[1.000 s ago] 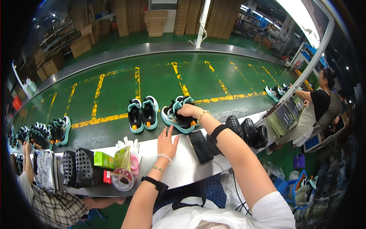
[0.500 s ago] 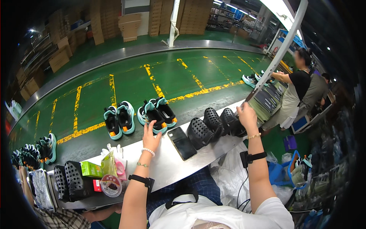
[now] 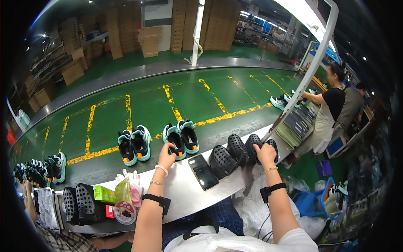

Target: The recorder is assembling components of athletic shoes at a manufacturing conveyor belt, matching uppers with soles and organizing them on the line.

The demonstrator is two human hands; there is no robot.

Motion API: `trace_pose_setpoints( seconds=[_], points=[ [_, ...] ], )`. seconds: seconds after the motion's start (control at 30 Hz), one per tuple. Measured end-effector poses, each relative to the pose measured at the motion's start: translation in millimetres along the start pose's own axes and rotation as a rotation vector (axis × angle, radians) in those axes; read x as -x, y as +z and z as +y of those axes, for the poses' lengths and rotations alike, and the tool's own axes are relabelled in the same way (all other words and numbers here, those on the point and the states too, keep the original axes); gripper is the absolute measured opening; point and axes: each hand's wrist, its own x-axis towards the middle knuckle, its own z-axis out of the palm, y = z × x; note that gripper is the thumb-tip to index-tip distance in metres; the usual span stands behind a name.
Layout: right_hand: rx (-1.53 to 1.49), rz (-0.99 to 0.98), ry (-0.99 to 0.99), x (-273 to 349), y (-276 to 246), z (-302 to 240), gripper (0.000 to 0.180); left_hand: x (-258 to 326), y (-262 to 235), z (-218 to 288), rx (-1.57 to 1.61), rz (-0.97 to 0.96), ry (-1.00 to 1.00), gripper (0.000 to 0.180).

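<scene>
My left hand is at the heel of the left shoe in a pair of black, white and teal sneakers with orange heel accents. Its thumb and index finger are apart, close against the heel. To the right, my right hand is closed over the end of a row of black perforated clogs, its fingers curled at the rightmost ones and partly hiding them. Between my hands, a dark phone lies on the metal bench. A second sneaker pair stands farther left.
A white slanted post rises beyond my right hand. On the left are more clogs, a green box, a round tub and clustered sneakers. A co-worker stands at the right beside stacked sheets.
My right hand has come down from the foot of the slanted post onto the clogs. My left hand's fingers have drawn in at the sneaker heel, and that pair stands straighter. The view has tilted up.
</scene>
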Motion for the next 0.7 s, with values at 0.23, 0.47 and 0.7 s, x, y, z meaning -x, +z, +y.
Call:
trace_pose_setpoints(
  seconds=[0.23,0.47,0.7],
  points=[
    [-0.569,0.04,-0.171,-0.9,-115.7,-58.2,0.056,-57.6,-10.4,-15.9,-0.073,0.136,0.029,0.055],
    [-0.509,-0.536,-0.646,40.6,-49.4,-235.3,0.055,-79.0,-16.6,19.0,-0.285,0.029,-0.124,0.056],
    [-0.264,-0.322,-0.646,73.7,14.7,-315.2,0.055,-64.0,-22.4,-18.1,-0.541,-0.118,0.103,0.038]
  ],
)
